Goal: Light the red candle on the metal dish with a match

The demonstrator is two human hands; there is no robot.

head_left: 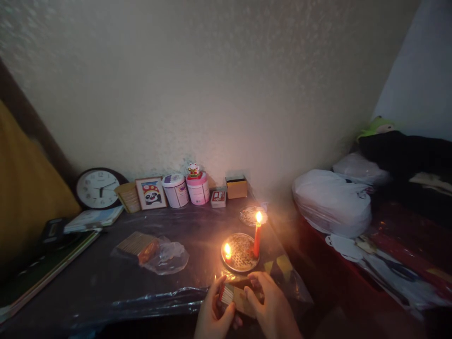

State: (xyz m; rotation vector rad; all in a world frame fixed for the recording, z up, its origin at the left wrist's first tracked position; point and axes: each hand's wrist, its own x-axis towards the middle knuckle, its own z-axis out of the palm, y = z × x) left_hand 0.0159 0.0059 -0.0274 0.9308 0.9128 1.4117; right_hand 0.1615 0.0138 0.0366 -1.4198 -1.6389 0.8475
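At the table's (106,282) front edge, left hand (213,313) and right hand (270,306) both grip a matchbox (235,294) between them, just before the candle plate (241,253).

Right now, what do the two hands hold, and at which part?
Both hands hold one small box with thin sticks showing at its open left end: left hand at that end, right hand over its right side.

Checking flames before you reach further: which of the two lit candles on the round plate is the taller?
The red candle at the plate's right edge stands tall; the other candle, on the left edge, is a short stub.
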